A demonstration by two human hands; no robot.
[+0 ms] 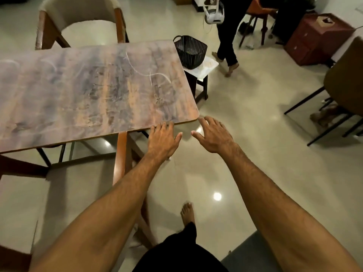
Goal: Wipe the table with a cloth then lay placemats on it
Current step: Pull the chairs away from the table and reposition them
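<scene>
Head view: left hand [164, 139] extended palm down, fingers straight and slightly spread, holding nothing; its fingertips [165, 125] reach the near edge of the table [88, 91]. Right hand [213, 137] alongside but apart from the left, palm down, fingers splayed, empty, index tip just off the table's rounded near corner. Both forearms reach forward. A black basket [190, 51] stands on a small stool [204, 71] beside the far corner.

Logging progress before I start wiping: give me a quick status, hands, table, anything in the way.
Left hand open, fingertips at table's near edge. Right hand open, off the corner. No cloth or placemats in view. Chair beside left arm.
</scene>
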